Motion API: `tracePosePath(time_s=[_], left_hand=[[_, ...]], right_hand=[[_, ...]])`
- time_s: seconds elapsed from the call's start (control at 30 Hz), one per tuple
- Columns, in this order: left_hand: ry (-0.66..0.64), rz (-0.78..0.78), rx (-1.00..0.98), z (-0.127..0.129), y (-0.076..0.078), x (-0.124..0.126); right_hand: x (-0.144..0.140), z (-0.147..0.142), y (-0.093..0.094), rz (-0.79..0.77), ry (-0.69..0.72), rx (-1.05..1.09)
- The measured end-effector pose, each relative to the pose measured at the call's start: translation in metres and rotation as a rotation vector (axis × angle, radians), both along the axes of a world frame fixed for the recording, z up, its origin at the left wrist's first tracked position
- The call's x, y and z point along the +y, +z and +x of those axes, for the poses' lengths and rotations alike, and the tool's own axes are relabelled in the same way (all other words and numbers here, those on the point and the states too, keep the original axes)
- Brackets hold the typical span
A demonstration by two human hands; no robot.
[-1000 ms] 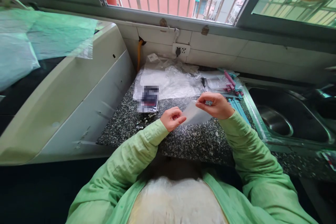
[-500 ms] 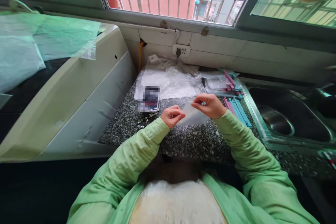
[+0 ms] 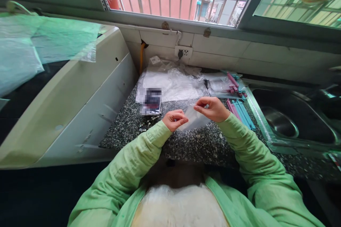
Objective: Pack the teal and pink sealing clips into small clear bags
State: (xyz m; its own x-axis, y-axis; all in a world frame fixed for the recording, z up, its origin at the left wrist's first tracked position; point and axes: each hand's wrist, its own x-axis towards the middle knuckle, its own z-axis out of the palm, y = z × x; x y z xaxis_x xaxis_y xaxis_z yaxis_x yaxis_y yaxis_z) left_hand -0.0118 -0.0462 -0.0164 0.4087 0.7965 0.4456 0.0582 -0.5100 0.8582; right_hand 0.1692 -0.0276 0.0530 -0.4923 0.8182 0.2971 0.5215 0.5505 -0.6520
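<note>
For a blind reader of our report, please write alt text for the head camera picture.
Two hands in green sleeves hold a small clear plastic bag above a speckled counter: the left hand pinches its lower corner, the right hand its top edge. Behind lie crumpled clear plastic sheets, pink and blue sticks, and a steel sink on the right.

Person's body: loose light-green long sleeves reach the wrists of the bare left hand (image 3: 174, 119) and right hand (image 3: 212, 108); the jacket hangs unfastened over a white garment below the sleeves.
</note>
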Motion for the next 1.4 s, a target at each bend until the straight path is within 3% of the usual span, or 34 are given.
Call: tracePosePath(time_s=[0.33, 0.53, 0.83, 1.13, 1.4], left_hand=[[-0.044, -0.07, 0.034, -0.003, -0.001, 0.0], [0.007, -0.182, -0.011, -0.003, 0.001, 0.003], [0.016, -0.066, -0.095, 0.0, -0.006, 0.004], [0.055, -0.042, -0.098, -0.001, -0.005, 0.003], [0.176, -0.038, -0.218, -0.007, 0.001, 0.005]], right_hand=[[-0.007, -0.004, 0.005, 0.036, 0.051, -0.013], [-0.014, -0.008, 0.005, 0.093, 0.102, -0.073], [-0.012, -0.01, -0.002, 0.116, 0.067, -0.077], [-0.007, -0.011, -0.007, 0.004, 0.041, -0.03], [-0.003, 0.002, 0.006, -0.11, 0.067, -0.118]])
